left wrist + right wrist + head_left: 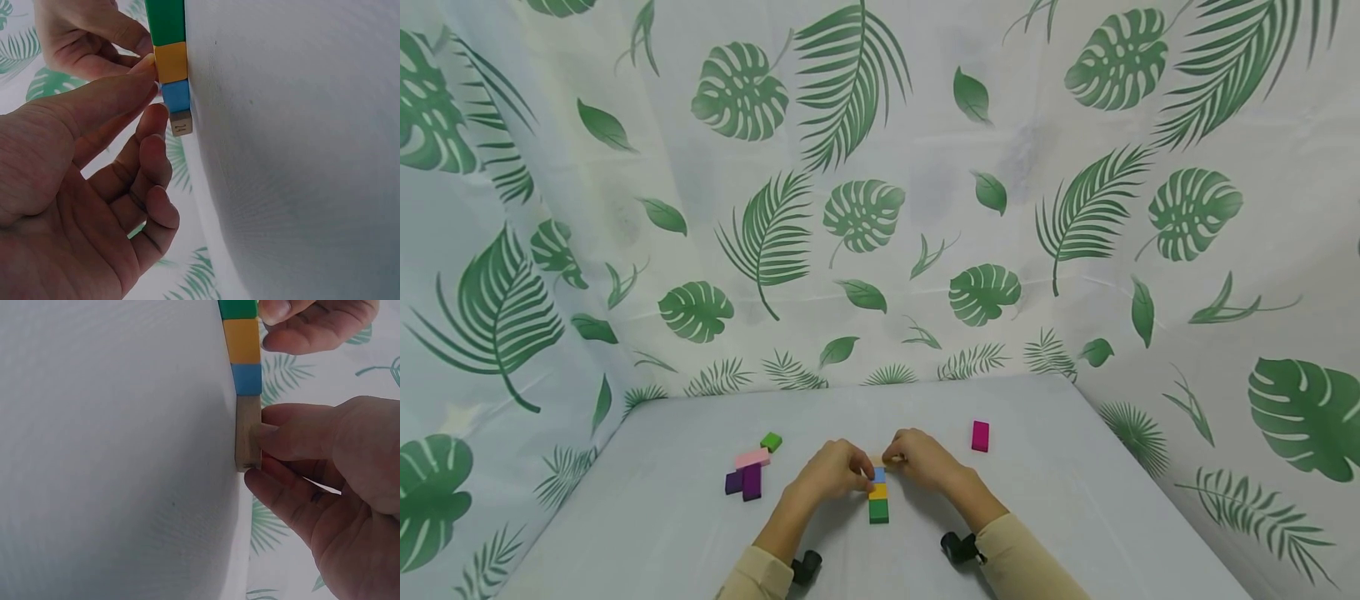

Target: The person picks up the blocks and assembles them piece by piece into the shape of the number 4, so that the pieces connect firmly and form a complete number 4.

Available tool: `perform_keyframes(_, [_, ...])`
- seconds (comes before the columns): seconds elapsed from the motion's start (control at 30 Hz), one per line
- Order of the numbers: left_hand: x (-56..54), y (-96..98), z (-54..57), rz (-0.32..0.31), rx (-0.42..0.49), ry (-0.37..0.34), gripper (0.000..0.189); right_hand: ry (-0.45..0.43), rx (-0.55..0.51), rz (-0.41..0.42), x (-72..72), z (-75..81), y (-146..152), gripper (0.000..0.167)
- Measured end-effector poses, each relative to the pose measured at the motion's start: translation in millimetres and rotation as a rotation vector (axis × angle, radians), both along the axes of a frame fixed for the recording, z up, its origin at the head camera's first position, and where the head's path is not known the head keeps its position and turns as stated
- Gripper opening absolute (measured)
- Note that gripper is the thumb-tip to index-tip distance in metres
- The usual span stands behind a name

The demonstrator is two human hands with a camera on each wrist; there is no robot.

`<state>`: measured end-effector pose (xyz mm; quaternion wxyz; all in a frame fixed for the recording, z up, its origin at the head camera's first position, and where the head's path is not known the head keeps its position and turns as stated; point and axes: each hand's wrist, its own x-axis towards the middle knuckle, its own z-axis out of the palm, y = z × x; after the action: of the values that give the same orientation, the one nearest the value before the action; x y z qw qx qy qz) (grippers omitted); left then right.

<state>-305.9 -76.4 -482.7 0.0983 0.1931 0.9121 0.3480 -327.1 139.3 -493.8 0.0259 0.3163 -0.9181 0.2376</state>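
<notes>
A row of small blocks stands on the table: a green block (878, 511), an orange block (880, 492) and a blue block (879, 475), running away from me. At the far end a plain wooden block (248, 431) adjoins the blue one and bears a "24" on one end. My right hand (922, 460) pinches this wooden block between thumb and fingers. On the row's left side is my left hand (833, 473). Its thumb (119, 100) touches the orange block's edge, its index finger lies close to the blue block, and the other fingers are loosely bent.
Left of the hands lie a light green block (771, 442), a pink block (752, 457), a purple block (752, 482) and a dark purple block (733, 482). A magenta block (981, 436) lies at the right. Leaf-patterned cloth (925, 333) hangs behind the table (1045, 500).
</notes>
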Motion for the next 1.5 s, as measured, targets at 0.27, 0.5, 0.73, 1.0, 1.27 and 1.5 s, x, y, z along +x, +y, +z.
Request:
perform_keyframes(0.27, [-1.2, 0.2, 0.0, -0.024, -0.016, 0.044, 0.007, 0.003, 0.002, 0.002, 0.0, 0.9, -0.5, 0.018])
perform_keyframes(0.5, [-4.4, -7.0, 5.1, -0.032, -0.001, 0.116, 0.004, 0.003, 0.007, -0.003, 0.6, 1.7, -1.0, 0.019])
perform_keyframes(0.73, [-9.2, -27.6, 14.8, 0.025, 0.058, 0.148, 0.009, -0.041, 0.017, -0.032, 2.0, 3.6, -1.9, 0.023])
perform_keyframes(1.0, [-14.5, -70.9, 25.9, 0.157, 0.168, 0.151, 0.015, -0.022, 0.024, -0.026, 1.8, 1.2, -1.9, 0.025])
perform_keyframes(1.27, [-17.4, -94.2, 32.7, 0.231, 0.17, 0.146, 0.015, 0.014, 0.015, -0.005, 1.1, 0.1, -0.7, 0.024])
perform_keyframes(1.5, [-17.0, -105.4, 33.9, 0.258, 0.178, 0.12, 0.021, 0.013, 0.017, -0.005, -0.5, -1.4, -0.7, 0.022])
